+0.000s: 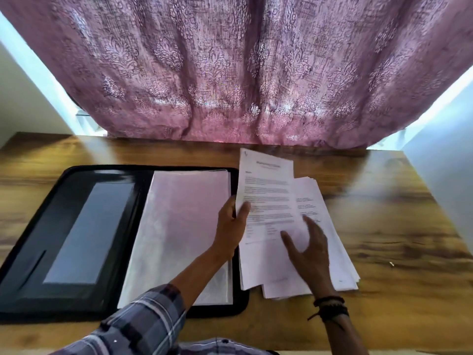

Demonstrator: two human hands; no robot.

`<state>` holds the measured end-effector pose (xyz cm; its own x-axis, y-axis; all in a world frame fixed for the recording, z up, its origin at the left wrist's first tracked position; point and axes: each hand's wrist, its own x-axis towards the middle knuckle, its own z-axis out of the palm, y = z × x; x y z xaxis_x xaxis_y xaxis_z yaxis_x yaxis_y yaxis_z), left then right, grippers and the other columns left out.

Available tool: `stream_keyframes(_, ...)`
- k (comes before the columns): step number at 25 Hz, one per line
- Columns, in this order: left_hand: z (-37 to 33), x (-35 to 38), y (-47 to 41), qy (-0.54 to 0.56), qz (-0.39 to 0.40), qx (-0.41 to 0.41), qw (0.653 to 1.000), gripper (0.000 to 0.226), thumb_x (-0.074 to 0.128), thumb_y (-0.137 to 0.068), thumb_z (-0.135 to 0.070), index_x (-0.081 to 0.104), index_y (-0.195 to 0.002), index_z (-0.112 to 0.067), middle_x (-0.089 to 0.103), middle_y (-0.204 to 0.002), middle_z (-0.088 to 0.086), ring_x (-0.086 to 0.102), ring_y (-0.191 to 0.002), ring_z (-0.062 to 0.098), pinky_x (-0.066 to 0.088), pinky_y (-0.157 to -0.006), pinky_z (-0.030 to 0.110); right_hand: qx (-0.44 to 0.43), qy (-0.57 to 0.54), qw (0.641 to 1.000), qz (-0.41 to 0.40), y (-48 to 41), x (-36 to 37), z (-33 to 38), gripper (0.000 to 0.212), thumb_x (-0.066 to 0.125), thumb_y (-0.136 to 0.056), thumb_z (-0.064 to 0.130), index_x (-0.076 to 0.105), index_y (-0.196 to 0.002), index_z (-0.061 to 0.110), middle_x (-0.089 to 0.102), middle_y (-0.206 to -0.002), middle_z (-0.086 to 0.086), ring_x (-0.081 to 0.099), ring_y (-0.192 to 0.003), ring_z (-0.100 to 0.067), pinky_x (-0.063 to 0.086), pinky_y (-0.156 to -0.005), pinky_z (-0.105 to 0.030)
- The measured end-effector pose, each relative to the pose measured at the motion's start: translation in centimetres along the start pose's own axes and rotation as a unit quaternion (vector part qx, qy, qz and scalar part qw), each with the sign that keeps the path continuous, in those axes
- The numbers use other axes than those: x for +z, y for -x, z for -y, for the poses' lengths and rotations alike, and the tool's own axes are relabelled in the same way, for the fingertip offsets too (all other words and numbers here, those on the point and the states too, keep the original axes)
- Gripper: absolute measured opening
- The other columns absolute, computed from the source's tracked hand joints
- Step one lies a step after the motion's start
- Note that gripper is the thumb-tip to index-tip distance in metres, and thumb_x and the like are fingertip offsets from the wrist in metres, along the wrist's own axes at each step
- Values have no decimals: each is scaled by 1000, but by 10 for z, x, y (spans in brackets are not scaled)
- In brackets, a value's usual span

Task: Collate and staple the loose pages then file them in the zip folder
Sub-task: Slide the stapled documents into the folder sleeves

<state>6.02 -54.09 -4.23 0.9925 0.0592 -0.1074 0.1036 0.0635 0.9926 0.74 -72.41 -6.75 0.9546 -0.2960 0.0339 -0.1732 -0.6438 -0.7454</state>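
A black zip folder (76, 175) lies open on the wooden desk, with clear plastic sleeves (184, 226) on its right half. Just right of it sits a loose stack of white pages (337, 252), fanned unevenly. My left hand (231, 224) pinches the left edge of a printed page (268, 190) and holds it lifted over the stack. My right hand (309, 249) rests flat on the stack with fingers spread. No stapler is in view.
The wooden desk (396, 213) runs wide to the right of the pages. A pink patterned curtain (230, 73) hangs along the desk's far edge. White walls stand at both sides.
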Motion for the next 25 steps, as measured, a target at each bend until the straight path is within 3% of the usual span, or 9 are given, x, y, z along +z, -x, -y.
stream_keyframes(2, -18, -7, -3, 13, 10, 43, 999, 27, 53, -98, -17, 58, -124, -10, 69, -117, 2, 68, -105, 18, 57, -86, 34, 48, -67, 997, 4, -23, -17, 1, 87, 78, -77, 44, 36, -148, 17, 43, -151, -4, 39, -139, -21, 34, -114, -39)
stream_keyframes(4, -34, -16, -7, 24, 21, 66, 997, 26, 52, -99, -16, 56, -124, -9, 69, -117, 5, 68, -105, 21, 58, -85, 37, 78, -189, 976, 72, -44, -31, 6, 95, 82, -71, 51, 36, -148, 21, 47, -148, 1, 46, -134, -17, 39, -110, -38)
stream_keyframes(7, -54, -29, -10, 45, 32, 84, 995, 26, 50, -99, -13, 56, -124, -9, 70, -116, 4, 68, -103, 21, 57, -81, 32, 50, -298, 933, 198, -61, -40, 25, 79, 82, -67, 56, 55, -133, 22, 68, -125, 1, 65, -114, -22, 54, -95, -45)
stream_keyframes(10, -64, -43, -9, 48, 32, 87, 994, 23, 49, -100, -15, 57, -122, -16, 71, -114, 1, 69, -101, 20, 57, -79, 30, 10, -307, 929, 208, -58, -27, 53, 44, 76, -83, 34, 64, -122, 17, 72, -116, -2, 71, -102, -23, 59, -86, -44)
stream_keyframes(13, -62, -56, -6, -9, 5, 110, 994, 23, 48, -101, -20, 55, -122, -24, 69, -113, -4, 68, -100, 17, 58, -75, 27, -10, -307, 937, 168, -48, -2, 78, 26, 70, -89, 17, 67, -115, 14, 75, -109, -2, 73, -94, -22, 61, -80, -40)
stream_keyframes(17, -60, -88, -12, -31, -58, 140, 988, 24, 44, -103, -19, 53, -124, -25, 68, -112, -8, 68, -101, 11, 57, -73, 22, -9, -309, 919, 244, -48, 25, 105, 28, 67, -91, 12, 66, -119, 15, 74, -113, -1, 71, -102, -21, 59, -87, -42)
stream_keyframes(21, -67, -137, -32, -63, -27, 101, 992, 19, 50, -100, -16, 60, -114, -25, 70, -107, -11, 69, -97, 6, 58, -81, 27, -14, -325, 884, 336, -67, 38, 126, 38, 67, -89, 5, 62, -126, 14, 70, -121, -4, 68, -111, -25, 56, -92, -41)
stream_keyframes(23, -66, -161, -49, -88, -20, 75, 993, 15, 52, -99, -21, 61, -111, -25, 70, -105, -10, 69, -93, 4, 57, -80, 25, -35, -327, 885, 330, -78, 51, 140, 40, 66, -89, 1, 61, -127, 10, 70, -122, -6, 67, -112, -25, 56, -92, -38)
stream_keyframes(25, -60, -182, -67, -124, -100, 80, 984, 17, 50, -100, -28, 62, -109, -19, 68, -101, -5, 67, -90, 10, 54, -79, 28, -37, -332, 902, 272, -89, 64, 155, 37, 66, -88, -1, 63, -123, 8, 72, -116, -5, 69, -107, -22, 57, -90, -38)
